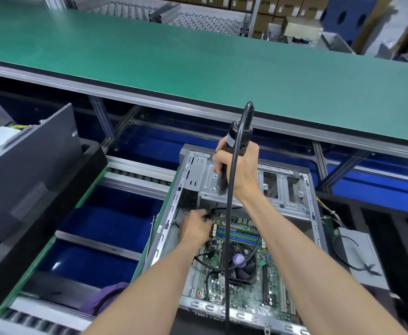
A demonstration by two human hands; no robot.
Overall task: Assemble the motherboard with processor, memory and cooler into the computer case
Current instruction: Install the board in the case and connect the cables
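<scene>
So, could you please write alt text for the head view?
A right hand grips an upright electric screwdriver above an open computer case, while the left hand handles black cables beside the installed motherboard and cooler fan.

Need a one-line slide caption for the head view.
Right hand grips electric screwdriver above open computer case; left hand works at motherboard.

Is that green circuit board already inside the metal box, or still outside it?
Inside. The motherboard lies flat within the computer case, whose open side faces up, with the cooler fan on it.
</scene>
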